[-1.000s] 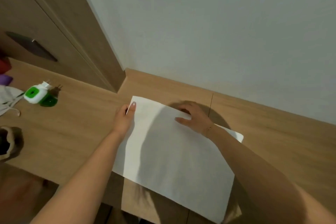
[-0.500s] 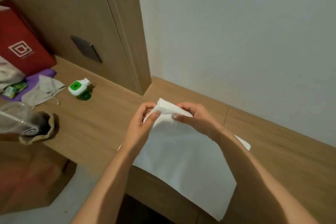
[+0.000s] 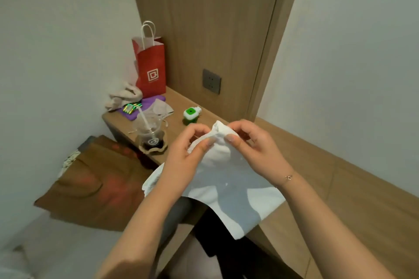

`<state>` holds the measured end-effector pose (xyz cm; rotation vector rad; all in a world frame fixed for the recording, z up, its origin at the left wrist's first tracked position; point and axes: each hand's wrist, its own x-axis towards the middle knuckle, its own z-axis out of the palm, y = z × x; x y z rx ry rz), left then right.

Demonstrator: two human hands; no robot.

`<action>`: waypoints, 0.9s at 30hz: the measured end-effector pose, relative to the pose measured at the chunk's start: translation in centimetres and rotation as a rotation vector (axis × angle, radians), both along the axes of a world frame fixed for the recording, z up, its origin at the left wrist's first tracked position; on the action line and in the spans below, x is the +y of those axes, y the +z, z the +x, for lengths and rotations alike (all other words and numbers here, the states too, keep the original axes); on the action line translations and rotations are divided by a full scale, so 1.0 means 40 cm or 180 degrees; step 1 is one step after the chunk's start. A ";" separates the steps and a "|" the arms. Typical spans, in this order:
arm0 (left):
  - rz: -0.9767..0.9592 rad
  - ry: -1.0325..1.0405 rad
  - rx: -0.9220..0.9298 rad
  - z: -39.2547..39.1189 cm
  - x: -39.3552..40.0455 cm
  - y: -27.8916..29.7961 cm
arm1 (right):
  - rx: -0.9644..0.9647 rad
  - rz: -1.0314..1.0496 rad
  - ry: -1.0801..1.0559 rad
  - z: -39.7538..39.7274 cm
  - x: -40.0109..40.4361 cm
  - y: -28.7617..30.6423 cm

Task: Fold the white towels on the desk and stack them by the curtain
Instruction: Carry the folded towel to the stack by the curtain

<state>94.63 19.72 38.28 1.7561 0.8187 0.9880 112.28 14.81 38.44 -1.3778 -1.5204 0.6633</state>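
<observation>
A white towel hangs in the air above the front edge of the wooden desk. Its top corner is bunched between both hands. My left hand pinches the cloth from the left with thumb and curled fingers. My right hand pinches the same corner from the right. The lower part of the towel drapes down past the desk edge. No curtain shows in this view.
At the desk's left end stand a red paper bag, a plastic cup with dark drink and straw, a green and white plug-in device, a purple item with a beige cloth. A brown paper bag lies lower left.
The towel lay flat on the desk under both hands; now both hands have gathered its far corner and lifted it. The view has swung left, revealing the desk's cluttered end.
</observation>
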 end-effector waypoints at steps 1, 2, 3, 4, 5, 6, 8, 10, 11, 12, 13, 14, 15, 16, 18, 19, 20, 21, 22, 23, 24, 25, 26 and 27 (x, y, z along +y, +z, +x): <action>0.0099 0.0086 0.0013 -0.040 -0.002 0.015 | -0.0082 0.0126 0.0036 -0.045 0.006 0.007; 0.0176 0.0182 0.0018 -0.080 -0.004 0.030 | -0.0116 0.0223 0.0079 -0.089 0.013 0.013; 0.0224 0.0308 0.0016 -0.120 -0.007 0.041 | -0.0117 0.0309 0.0137 -0.134 0.021 0.019; 0.0263 0.0463 0.0008 -0.159 -0.011 0.051 | -0.0108 0.0384 0.0207 -0.178 0.032 0.024; 0.0311 0.0632 0.0008 -0.198 -0.016 0.056 | -0.0097 0.0440 0.0295 -0.221 0.043 0.027; 0.0350 0.0800 0.0029 -0.237 -0.023 0.059 | -0.0092 0.0478 0.0394 -0.263 0.055 0.028; 0.0353 0.1111 0.0113 -0.323 -0.037 0.057 | -0.0031 0.0504 0.0605 -0.347 0.080 0.022; 0.0356 0.1430 0.0290 -0.415 -0.050 0.050 | 0.0093 0.0521 0.0798 -0.425 0.106 0.009; 0.0387 0.1616 0.0498 -0.466 -0.055 0.042 | 0.0160 0.0566 0.0898 -0.463 0.120 0.005; 0.0395 0.1787 0.0759 -0.520 -0.062 0.033 | 0.0228 0.0615 0.0998 -0.499 0.133 0.000; 0.0393 0.1942 0.1015 -0.573 -0.073 0.021 | 0.0296 0.0651 0.1110 -0.535 0.148 -0.003; 0.0359 0.2079 0.1256 -0.626 -0.089 0.007 | 0.0358 0.0661 0.1229 -0.569 0.161 -0.007; 0.0312 0.2229 0.1459 -0.674 -0.109 -0.010 | 0.0407 0.0653 0.1346 -0.603 0.174 -0.014; 0.0183 0.2377 0.1623 -0.713 -0.131 -0.024 | 0.0448 0.0628 0.1451 -0.636 0.183 -0.022; -0.0201 0.2782 0.1753 -0.781 -0.179 -0.065 | 0.0523 0.0534 0.1700 -0.702 0.201 -0.036; -0.0423 0.3012 0.1712 -0.813 -0.210 -0.086 | 0.0558 0.0475 0.1865 -0.739 0.207 -0.039; -0.0595 0.3174 0.1641 -0.846 -0.241 -0.110 | 0.0584 0.0417 0.2026 -0.777 0.210 -0.041; -0.0714 0.3271 0.1610 -0.875 -0.273 -0.130 | 0.0599 0.0366 0.2187 -0.816 0.212 -0.042; -0.0852 0.3376 0.1564 -0.902 -0.307 -0.145 | 0.0605 0.0325 0.2344 -0.855 0.211 -0.044; -0.0986 0.3536 0.1462 -0.921 -0.344 -0.150 | 0.0606 0.0285 0.2496 -0.894 0.206 -0.047; -0.1071 0.3683 0.1354 -0.943 -0.380 -0.158 | 0.0608 0.0248 0.2634 -0.932 0.198 -0.051; -0.1103 0.3849 0.1216 -0.963 -0.413 -0.161 | 0.0612 0.0209 0.2766 -0.970 0.189 -0.056; -0.1142 0.3989 0.1037 -0.982 -0.442 -0.163 | 0.0630 0.0162 0.2889 -1.007 0.178 -0.062; -0.1195 0.4135 0.0866 -1.001 -0.472 -0.164 | 0.0669 0.0111 0.3001 -1.044 0.165 -0.066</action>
